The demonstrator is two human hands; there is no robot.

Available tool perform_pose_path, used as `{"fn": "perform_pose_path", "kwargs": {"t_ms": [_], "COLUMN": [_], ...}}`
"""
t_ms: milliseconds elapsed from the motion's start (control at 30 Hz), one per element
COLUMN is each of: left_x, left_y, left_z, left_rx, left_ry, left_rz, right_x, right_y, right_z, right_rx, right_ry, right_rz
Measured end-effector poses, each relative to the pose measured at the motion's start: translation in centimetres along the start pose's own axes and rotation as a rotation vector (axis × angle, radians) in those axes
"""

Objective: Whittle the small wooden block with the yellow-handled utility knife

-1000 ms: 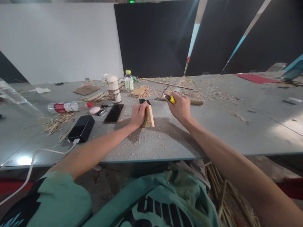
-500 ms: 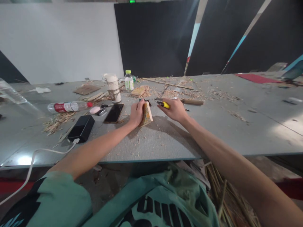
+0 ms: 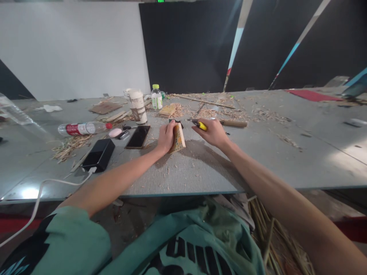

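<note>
My left hand (image 3: 165, 138) is closed round a small wooden block (image 3: 179, 139) that stands tilted on the grey table (image 3: 200, 172). Just right of the block, my right hand (image 3: 212, 133) grips a yellow-handled knife (image 3: 200, 125), its tip pointing left towards the block's top. Both forearms reach out over the table's near edge. Wood shavings lie scattered round the block.
Left of the block lie a black phone (image 3: 138, 137), a power bank (image 3: 98, 154) with a white cable, a pink case (image 3: 115, 133) and a lying bottle (image 3: 82, 128). Behind stand a paper cup (image 3: 137, 105) and a green-capped bottle (image 3: 156, 97). A wooden-handled tool (image 3: 233, 123) lies behind my right hand.
My right hand has come nearer and to the left with the knife, from behind the block to close beside it. My left hand has tilted the block slightly.
</note>
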State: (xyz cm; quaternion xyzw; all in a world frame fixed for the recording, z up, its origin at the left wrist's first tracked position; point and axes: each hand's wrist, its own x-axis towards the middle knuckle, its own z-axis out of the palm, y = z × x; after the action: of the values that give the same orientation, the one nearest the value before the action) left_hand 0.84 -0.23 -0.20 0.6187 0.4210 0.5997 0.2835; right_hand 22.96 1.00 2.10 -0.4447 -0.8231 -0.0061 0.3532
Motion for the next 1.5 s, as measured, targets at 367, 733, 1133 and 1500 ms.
{"fn": "perform_pose_path", "kwargs": {"t_ms": [367, 733, 1133, 1500], "left_x": [0.0, -0.8, 0.3, 0.0], "left_y": [0.3, 1.4, 1.3, 3.0], "left_z": [-0.1, -0.2, -0.9, -1.1], "left_rx": [0.05, 0.066, 0.285, 0.294], "left_ry": [-0.01, -0.079, -0.369, -0.35], "left_rz": [0.022, 0.064, 0.356, 0.266], "right_x": [-0.3, -0.9, -0.7, -1.0], "right_y": [-0.5, -2.3, -2.0, -2.6], "right_z": [-0.5, 0.0, 0.0, 0.0], "right_rx": [0.068, 0.005, -0.149, -0.304], "right_ry": [-0.03, -0.043, 0.038, 0.144], "right_rz": [-0.124, -0.17, -0.081, -0.119]}}
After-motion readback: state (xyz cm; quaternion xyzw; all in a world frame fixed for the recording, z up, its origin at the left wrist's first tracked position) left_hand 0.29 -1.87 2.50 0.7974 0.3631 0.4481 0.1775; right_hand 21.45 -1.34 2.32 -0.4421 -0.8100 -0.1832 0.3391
